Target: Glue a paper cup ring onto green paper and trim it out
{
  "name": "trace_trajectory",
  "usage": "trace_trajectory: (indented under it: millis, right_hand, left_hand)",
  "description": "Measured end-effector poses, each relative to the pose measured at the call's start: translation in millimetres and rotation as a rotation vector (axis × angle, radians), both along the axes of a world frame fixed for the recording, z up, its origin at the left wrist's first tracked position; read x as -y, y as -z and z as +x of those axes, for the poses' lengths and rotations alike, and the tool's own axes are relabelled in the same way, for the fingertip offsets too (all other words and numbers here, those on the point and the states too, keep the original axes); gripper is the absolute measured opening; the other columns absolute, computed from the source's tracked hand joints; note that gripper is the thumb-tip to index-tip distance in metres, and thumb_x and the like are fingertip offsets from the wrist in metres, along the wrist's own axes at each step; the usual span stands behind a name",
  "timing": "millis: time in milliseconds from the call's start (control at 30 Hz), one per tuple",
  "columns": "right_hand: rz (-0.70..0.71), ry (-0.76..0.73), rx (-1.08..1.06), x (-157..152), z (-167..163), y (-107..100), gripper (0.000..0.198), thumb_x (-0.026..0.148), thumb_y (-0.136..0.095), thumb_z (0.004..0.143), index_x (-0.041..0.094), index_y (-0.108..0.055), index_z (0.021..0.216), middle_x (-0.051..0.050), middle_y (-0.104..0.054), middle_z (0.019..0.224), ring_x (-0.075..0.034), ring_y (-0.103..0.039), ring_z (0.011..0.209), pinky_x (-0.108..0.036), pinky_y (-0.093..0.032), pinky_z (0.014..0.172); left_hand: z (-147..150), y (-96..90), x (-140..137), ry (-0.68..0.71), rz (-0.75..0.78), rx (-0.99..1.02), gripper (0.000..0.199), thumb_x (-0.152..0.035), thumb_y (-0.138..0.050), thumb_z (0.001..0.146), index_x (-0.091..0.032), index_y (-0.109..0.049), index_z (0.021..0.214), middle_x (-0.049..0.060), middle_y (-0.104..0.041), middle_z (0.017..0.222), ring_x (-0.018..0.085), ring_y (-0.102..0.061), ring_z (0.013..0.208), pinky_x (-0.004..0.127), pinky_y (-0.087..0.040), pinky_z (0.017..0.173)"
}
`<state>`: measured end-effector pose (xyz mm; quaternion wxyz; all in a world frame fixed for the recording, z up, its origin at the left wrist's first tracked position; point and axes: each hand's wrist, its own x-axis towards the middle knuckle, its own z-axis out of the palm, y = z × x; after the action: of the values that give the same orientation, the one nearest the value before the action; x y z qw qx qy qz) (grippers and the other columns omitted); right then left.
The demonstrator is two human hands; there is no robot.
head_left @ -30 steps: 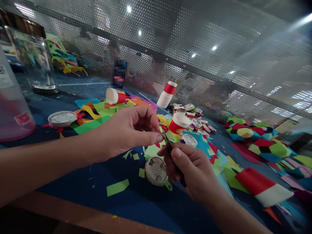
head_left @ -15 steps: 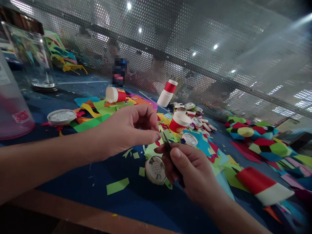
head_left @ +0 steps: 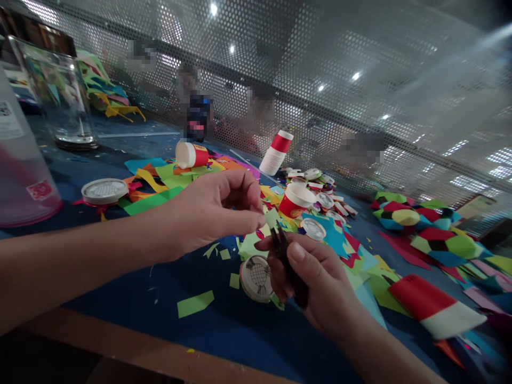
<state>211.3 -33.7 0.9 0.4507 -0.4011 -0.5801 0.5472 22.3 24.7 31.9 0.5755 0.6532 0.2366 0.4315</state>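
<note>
My left hand (head_left: 224,208) pinches a small piece of light green paper (head_left: 273,217) between thumb and forefinger. Wrapped in my right hand (head_left: 316,272) is a pair of small dark scissors (head_left: 288,261), their blades parted and pointing up just below the green paper. Beneath the hands a round white disc (head_left: 256,278) with a black checked drawing lies on the blue table, partly covered by my right fingers. Green paper scraps (head_left: 196,304) are scattered to its left.
Behind my hands stand a red-and-white paper cup (head_left: 296,200) and a tilted stack of cups (head_left: 276,153); another cup (head_left: 192,156) lies sideways. A glass jar (head_left: 72,101) and a plastic bottle (head_left: 24,160) stand left. A flattened cup (head_left: 436,305) and colourful paper shapes (head_left: 444,240) lie right.
The scissor blades have opened from nearly closed at the green paper and now sit slightly apart from it. More of the paper piece shows. My left hand keeps its pinch.
</note>
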Motion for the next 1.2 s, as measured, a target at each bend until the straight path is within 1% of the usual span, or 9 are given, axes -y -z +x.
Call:
trace_trajectory:
  millis: [200,367,433,600,700,900,1000,1100,1200]
  right_hand:
    - [-0.039,0.007,-0.105,-4,-1,-2,0.038,0.055,-0.069,0.077,0.017,-0.066,0.076,0.005,-0.045,0.055,-0.006,-0.035,0.041,-0.019,-0.035,0.039]
    - [-0.017,0.236,-0.172,-5,-5,-7,0.037,0.037,-0.081,0.068,0.02,-0.05,0.061,0.01,-0.04,0.048,-0.004,-0.033,0.038,-0.018,-0.037,0.039]
    - [-0.017,0.298,-0.125,-5,-6,-8,0.032,0.033,-0.081,0.068,0.02,-0.052,0.062,0.01,-0.04,0.046,-0.005,-0.034,0.037,-0.018,-0.037,0.039]
    - [-0.025,0.214,-0.021,-7,-3,-1,0.018,0.034,-0.075,0.073,0.019,-0.067,0.077,0.01,-0.04,0.045,-0.006,-0.033,0.038,-0.02,-0.038,0.041]
    - [-0.004,0.161,0.012,-6,-3,2,0.02,0.037,-0.073,0.075,0.019,-0.067,0.075,0.008,-0.044,0.048,-0.006,-0.035,0.04,-0.019,-0.037,0.041]
    - [0.022,0.188,0.033,-3,-4,1,0.022,0.039,-0.075,0.074,0.02,-0.066,0.074,0.007,-0.046,0.049,-0.006,-0.036,0.041,-0.019,-0.036,0.041]
    - [0.042,0.209,0.059,-3,-4,1,0.019,0.035,-0.073,0.078,0.019,-0.065,0.07,0.005,-0.05,0.051,-0.006,-0.039,0.042,-0.018,-0.033,0.04]
    - [0.055,0.234,0.029,-3,-4,2,0.015,0.033,-0.073,0.078,0.02,-0.068,0.072,0.006,-0.049,0.05,-0.006,-0.039,0.041,-0.018,-0.031,0.038]
    - [0.07,0.241,0.035,-2,-5,2,0.012,0.031,-0.072,0.078,0.02,-0.072,0.074,0.005,-0.05,0.05,-0.006,-0.039,0.041,-0.019,-0.03,0.039]
  left_hand:
    - [0,0.7,0,0.024,-0.015,0.054,0.016,-0.012,-0.067,0.071,-0.018,-0.052,0.072,-0.007,-0.054,0.07,0.006,-0.048,0.061,0.017,-0.039,0.056]
    - [-1,1.6,-2,0.05,-0.025,-0.027,0.018,-0.011,-0.067,0.067,-0.018,-0.051,0.073,-0.007,-0.054,0.067,0.006,-0.048,0.061,0.018,-0.038,0.056]
    - [0,1.7,-2,0.092,-0.022,-0.094,0.018,-0.01,-0.065,0.066,-0.018,-0.051,0.073,-0.007,-0.053,0.066,0.006,-0.047,0.06,0.018,-0.036,0.055]
    - [3,2.9,-1,0.159,0.04,-0.206,0.015,-0.009,-0.06,0.067,-0.018,-0.05,0.073,-0.006,-0.052,0.068,0.008,-0.046,0.062,0.02,-0.036,0.055]
    - [3,4.8,-1,0.157,0.077,-0.25,0.013,-0.011,-0.059,0.068,-0.019,-0.05,0.074,-0.005,-0.052,0.07,0.009,-0.047,0.064,0.021,-0.038,0.057]
    - [3,7.4,-1,0.143,0.16,-0.271,0.011,-0.013,-0.057,0.07,-0.019,-0.051,0.076,-0.004,-0.054,0.073,0.01,-0.05,0.066,0.021,-0.041,0.059]
    - [2,6.6,2,0.073,0.295,-0.318,0.01,-0.019,-0.061,0.075,-0.019,-0.054,0.08,-0.003,-0.058,0.075,0.011,-0.053,0.068,0.022,-0.042,0.06]
    - [-1,7.3,4,-0.028,0.569,-0.403,0.023,-0.032,-0.072,0.077,-0.019,-0.058,0.091,-0.002,-0.065,0.085,0.012,-0.056,0.073,0.023,-0.042,0.066]
    - [-3,10.3,5,-0.077,0.77,-0.435,0.019,-0.025,-0.069,0.08,-0.021,-0.061,0.096,-0.002,-0.068,0.091,0.013,-0.06,0.08,0.023,-0.042,0.07]
